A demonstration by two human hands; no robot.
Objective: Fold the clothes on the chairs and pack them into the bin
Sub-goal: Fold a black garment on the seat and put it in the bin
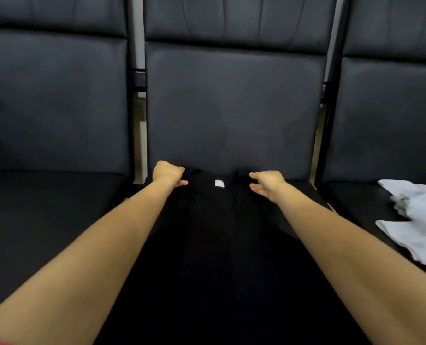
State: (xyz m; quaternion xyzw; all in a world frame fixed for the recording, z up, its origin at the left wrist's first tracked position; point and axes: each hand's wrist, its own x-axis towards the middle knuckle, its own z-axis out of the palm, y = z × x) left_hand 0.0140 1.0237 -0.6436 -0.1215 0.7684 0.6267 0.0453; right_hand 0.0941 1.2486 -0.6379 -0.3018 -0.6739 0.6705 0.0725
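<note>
Left hand: we grip the black garment at 11 o'clock
Right hand: fingers loose, resting on it at 1 o'clock
White clothes: 3 o'clock

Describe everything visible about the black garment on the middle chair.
The black garment lies spread flat on the middle chair's seat, running from the backrest toward the camera. It looks like soft, dark cloth; its type cannot be told. A small white tag shows near its far edge. The left hand grips the far left corner; the right hand touches the far right, fingers loose.
</note>
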